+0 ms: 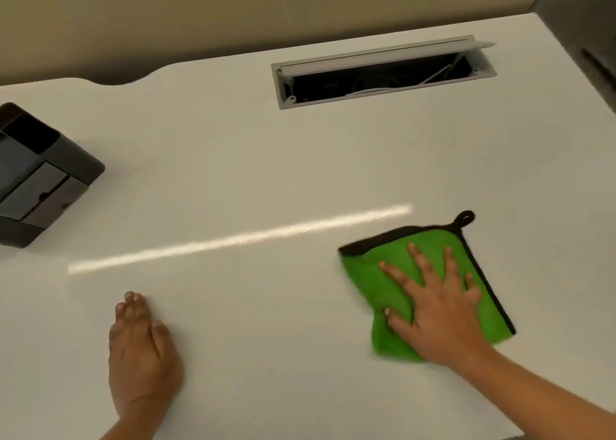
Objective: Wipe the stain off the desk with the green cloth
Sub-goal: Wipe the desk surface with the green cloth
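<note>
Now right hand [440, 309] presses spread on green cloth [373, 279]; left hand [141, 349] flat, apart.

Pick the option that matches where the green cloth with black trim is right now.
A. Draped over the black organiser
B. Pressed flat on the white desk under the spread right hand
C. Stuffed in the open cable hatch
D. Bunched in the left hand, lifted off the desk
B: the right hand lies with fingers spread on the green cloth with black trim, which is flat on the white desk.
</note>
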A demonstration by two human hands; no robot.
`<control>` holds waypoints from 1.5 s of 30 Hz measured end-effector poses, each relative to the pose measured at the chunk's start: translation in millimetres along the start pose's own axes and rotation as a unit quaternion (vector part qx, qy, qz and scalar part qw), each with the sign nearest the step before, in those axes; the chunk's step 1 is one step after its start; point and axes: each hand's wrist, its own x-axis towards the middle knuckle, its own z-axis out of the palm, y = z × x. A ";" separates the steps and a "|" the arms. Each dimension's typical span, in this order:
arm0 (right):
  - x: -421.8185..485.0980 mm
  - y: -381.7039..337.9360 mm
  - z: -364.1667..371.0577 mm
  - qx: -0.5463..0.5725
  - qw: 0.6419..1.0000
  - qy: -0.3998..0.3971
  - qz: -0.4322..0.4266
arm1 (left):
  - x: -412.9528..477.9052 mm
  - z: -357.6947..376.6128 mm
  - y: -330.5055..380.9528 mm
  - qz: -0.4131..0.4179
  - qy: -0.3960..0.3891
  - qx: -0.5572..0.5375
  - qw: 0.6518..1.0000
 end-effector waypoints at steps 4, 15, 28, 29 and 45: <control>95.5 -24.1 -21.0 0.043 0.992 0.025 0.113 | -1.0 2.4 -2.1 -0.001 0.001 0.002 1.000; -26.6 -96.0 9.2 0.077 0.980 -0.010 -0.182 | 1.2 6.1 -6.1 -0.004 0.009 0.005 1.000; 132.3 71.8 -32.2 0.008 0.976 0.074 0.205 | 1.3 2.4 2.1 0.003 0.002 -0.015 1.000; 159.0 57.6 -36.3 0.007 0.977 0.069 0.203 | 1.6 2.5 1.7 0.004 0.004 -0.017 1.000; -15.4 -114.7 9.2 0.069 0.966 -0.038 -0.245 | 3.6 4.1 -4.5 0.002 0.004 -0.008 1.000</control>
